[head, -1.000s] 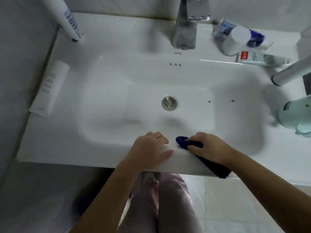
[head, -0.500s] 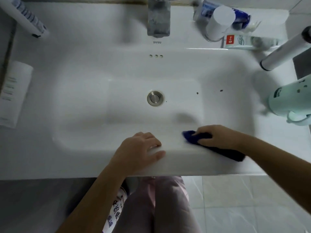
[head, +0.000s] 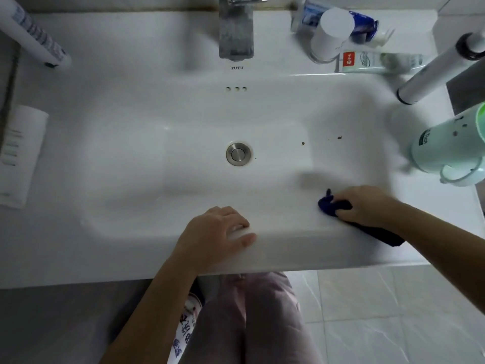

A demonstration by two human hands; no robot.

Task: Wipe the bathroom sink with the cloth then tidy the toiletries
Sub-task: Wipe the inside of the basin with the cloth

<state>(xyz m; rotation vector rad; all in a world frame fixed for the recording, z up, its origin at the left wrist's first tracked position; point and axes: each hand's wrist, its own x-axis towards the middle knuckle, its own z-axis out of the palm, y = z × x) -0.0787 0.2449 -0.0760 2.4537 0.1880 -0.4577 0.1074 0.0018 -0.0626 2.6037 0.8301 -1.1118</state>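
Observation:
A white bathroom sink (head: 131, 158) fills the view, with a steel drain (head: 238, 154) in its basin. My right hand (head: 367, 206) grips a dark blue cloth (head: 331, 204) and presses it on the near inner wall of the basin, at the right. Part of the cloth trails back over the front rim under my wrist. My left hand (head: 217, 235) rests on the front rim near the middle, fingers curled over the inner edge. Two small brown specks (head: 303, 143) lie right of the drain.
The tap (head: 236, 30) stands at the back centre. Back right hold a white bottle (head: 332, 32), a toothpaste tube (head: 380, 63) and a white cylinder (head: 441, 69). A mint green appliance (head: 451, 145) sits at the right. White tubes lie at the left (head: 21, 153) and back left (head: 34, 35).
My right hand has slid the cloth to the right along the near side of the basin. My left hand stays on the front rim. The view has shifted.

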